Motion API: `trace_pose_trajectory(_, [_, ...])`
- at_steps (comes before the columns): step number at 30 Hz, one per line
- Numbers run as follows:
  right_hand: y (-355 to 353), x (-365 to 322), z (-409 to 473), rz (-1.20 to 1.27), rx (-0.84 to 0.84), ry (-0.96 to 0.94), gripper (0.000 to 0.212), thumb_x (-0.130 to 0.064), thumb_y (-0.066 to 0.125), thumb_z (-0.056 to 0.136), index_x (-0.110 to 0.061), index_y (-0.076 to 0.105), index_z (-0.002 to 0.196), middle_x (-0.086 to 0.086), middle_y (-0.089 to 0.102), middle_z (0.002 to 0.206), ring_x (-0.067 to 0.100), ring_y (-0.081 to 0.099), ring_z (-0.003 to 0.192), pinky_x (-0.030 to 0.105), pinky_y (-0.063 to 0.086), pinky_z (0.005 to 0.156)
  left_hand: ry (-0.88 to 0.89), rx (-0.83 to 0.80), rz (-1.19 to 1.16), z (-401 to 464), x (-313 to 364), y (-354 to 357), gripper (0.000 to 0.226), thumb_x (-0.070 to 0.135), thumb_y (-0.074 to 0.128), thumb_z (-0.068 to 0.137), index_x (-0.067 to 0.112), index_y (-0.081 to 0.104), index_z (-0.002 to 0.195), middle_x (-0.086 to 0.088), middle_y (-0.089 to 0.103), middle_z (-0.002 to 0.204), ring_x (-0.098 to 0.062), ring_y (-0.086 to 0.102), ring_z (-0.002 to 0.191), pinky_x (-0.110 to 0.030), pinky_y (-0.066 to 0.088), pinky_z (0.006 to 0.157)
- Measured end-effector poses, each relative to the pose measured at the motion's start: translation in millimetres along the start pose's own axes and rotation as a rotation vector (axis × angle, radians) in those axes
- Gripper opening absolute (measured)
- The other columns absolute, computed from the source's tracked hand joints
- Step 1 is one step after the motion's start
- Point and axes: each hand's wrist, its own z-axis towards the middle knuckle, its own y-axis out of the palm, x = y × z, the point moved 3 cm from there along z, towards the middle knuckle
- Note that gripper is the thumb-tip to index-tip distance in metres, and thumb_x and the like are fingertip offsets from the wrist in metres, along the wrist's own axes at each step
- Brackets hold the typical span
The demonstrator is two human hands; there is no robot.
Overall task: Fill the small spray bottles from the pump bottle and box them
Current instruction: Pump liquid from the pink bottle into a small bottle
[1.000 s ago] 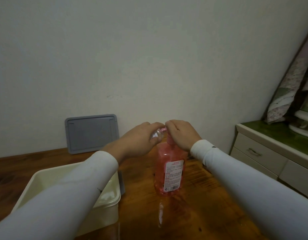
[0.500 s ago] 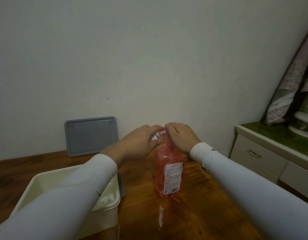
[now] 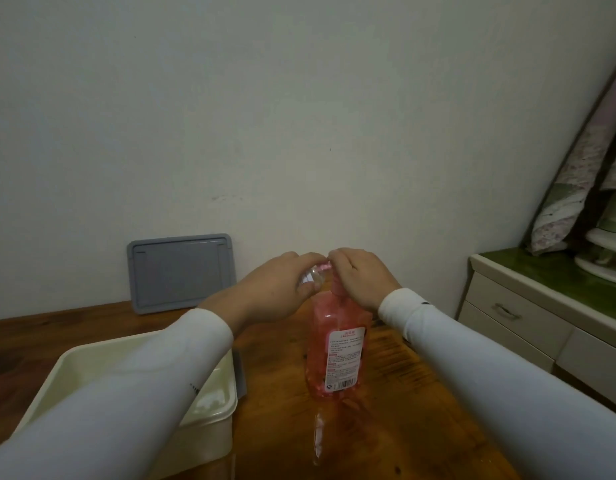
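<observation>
Pink pump bottle (image 3: 336,355) stands mid-counter (image 3: 386,427). Left hand (image 3: 275,292) grips a clear small spray bottle (image 3: 311,277) at the pump; right hand (image 3: 363,277) curls over the pump head. Cream box (image 3: 209,407) at 8 o'clock.

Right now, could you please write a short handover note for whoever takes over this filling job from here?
Left hand grips a small clear spray bottle, held tilted at the pump spout.
Right hand rests on the pump head of the pink pump bottle, which stands upright on the wooden table.
Cream box sits open at left; its contents are hidden by the sleeve. Grey lid leans against the wall.
Filling is under way; the fill level cannot be seen. Left: finish filling, cap it, box it.
</observation>
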Motion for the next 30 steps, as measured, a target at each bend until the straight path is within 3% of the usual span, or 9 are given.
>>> trace_pose_trajectory(7, [-9.0, -6.7, 9.8, 0.005, 0.056, -0.021, 0.037, -0.020, 0.033, 0.096, -0.001, 0.064, 0.088, 0.014, 0.066, 0.090, 0.028, 0.056, 0.086, 0.039, 0.045, 0.078, 0.015, 0.049, -0.024, 2.7, 1.9, -9.4, 0.047, 0.036, 0.047, 0.098, 0.032, 0.034, 0.142, -0.003, 0.048, 0.137, -0.021, 0.048, 0.118, -0.025, 0.036, 0.091])
trace_pose_trajectory(14, [3.0, 1.7, 1.6, -0.005, 0.000, 0.001, 0.034, -0.017, 0.033, 0.096, -0.007, 0.056, 0.073, -0.001, 0.056, 0.068, 0.024, 0.051, 0.076, 0.033, 0.034, 0.067, -0.007, 0.019, -0.023, 0.4, -2.6, 3.4, 0.048, 0.039, 0.045, 0.098, 0.033, 0.032, 0.144, -0.003, 0.047, 0.138, -0.021, 0.047, 0.121, -0.028, 0.037, 0.095])
trace_pose_trajectory(18, [-6.8, -3.6, 4.6, 0.038, 0.043, 0.006, 0.037, -0.021, 0.033, 0.097, -0.003, 0.063, 0.085, 0.011, 0.064, 0.086, 0.025, 0.055, 0.083, 0.037, 0.043, 0.074, 0.014, 0.030, -0.010, 1.5, 1.4, -6.0, 0.047, 0.038, 0.046, 0.098, 0.034, 0.034, 0.143, -0.003, 0.048, 0.137, -0.021, 0.048, 0.119, -0.027, 0.037, 0.093])
trace_pose_trajectory(22, [-11.8, -8.0, 5.6, 0.058, 0.066, -0.007, 0.038, -0.021, 0.033, 0.098, -0.001, 0.064, 0.089, 0.013, 0.065, 0.090, 0.026, 0.056, 0.085, 0.039, 0.045, 0.078, 0.019, 0.050, -0.017, 1.5, 3.7, -10.4, 0.047, 0.038, 0.046, 0.098, 0.033, 0.034, 0.143, -0.002, 0.047, 0.137, -0.021, 0.048, 0.119, -0.026, 0.037, 0.092])
trace_pose_trajectory(30, [1.3, 1.1, -2.5, 0.023, 0.018, -0.002, 0.033, -0.018, 0.033, 0.097, -0.007, 0.054, 0.075, 0.003, 0.055, 0.072, 0.025, 0.051, 0.077, 0.036, 0.039, 0.071, 0.001, 0.014, -0.010, -0.7, -2.0, 3.1, 0.047, 0.039, 0.046, 0.097, 0.034, 0.033, 0.142, -0.002, 0.049, 0.135, -0.020, 0.048, 0.118, -0.027, 0.037, 0.093])
